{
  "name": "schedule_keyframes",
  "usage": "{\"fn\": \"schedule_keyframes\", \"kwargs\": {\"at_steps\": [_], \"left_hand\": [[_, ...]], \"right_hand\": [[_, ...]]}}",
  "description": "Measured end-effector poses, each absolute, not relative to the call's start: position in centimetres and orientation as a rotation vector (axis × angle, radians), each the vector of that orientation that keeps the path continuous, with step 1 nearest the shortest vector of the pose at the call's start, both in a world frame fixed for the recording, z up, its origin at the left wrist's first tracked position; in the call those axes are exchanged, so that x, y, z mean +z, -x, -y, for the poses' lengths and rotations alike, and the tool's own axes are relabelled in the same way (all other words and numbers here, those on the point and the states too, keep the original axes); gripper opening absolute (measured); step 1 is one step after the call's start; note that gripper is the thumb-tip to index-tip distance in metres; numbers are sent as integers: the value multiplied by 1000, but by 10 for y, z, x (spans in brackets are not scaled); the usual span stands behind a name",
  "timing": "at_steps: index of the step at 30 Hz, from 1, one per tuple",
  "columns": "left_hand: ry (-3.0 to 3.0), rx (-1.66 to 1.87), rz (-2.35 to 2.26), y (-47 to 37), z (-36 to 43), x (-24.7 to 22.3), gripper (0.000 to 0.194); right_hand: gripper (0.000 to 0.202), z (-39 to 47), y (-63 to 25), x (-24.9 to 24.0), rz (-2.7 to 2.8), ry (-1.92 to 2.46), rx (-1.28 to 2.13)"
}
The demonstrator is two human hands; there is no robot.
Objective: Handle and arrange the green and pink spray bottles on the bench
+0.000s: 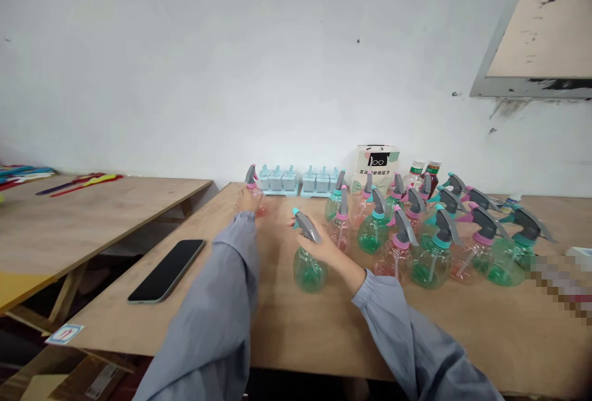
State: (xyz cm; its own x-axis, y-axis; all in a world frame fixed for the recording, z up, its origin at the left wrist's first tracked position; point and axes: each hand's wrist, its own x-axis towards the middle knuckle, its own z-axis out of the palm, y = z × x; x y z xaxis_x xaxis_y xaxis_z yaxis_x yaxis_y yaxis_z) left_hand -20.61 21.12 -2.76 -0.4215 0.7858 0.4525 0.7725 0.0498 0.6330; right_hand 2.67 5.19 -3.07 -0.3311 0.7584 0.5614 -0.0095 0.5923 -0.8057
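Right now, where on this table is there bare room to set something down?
One bare patch of table lies between the left sleeve and right sleeve, in front of the green bottle in the right hand. Another lies right of the right sleeve, before the front row of spray bottles. Crowded: among those bottles and the box behind.

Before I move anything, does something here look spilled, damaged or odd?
I see no spill on the table, and no spray bottle has toppled. The odd spot is on the wall, upper right: a grimy smear under the frame, whose lower edge has a dark patch. These marks stand out against pale surroundings.
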Motion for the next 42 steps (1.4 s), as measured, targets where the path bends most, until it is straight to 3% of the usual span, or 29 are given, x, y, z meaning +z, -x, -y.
{"fn": "schedule_keyframes", "kwargs": {"at_steps": [4,8,12,16,22,28,42], "left_hand": [[-1694,1309,-2305,198,-182,-47,52],[-1835,1484,-2253,194,-143,-68,51],[-1877,1762,-1898,191,-108,-88,52],[-1797,1824,-1564,184,-81,-101,52],[-1770,1863,-1452,181,-62,-106,52],[-1750,1872,-1411,181,-64,-106,53],[-1770,1805,-1441,182,-67,-111,56]], "right_hand": [[32,-53,-29,-28,1776,570,937],[19,-52,-32,-15,1687,613,1020],[17,-48,-38,0,1483,598,1321],[23,-44,-42,12,1347,499,1500],[23,-43,-42,16,1268,443,1530],[15,-42,-46,18,1180,557,1331],[15,-38,-52,26,1169,484,1416]]}}
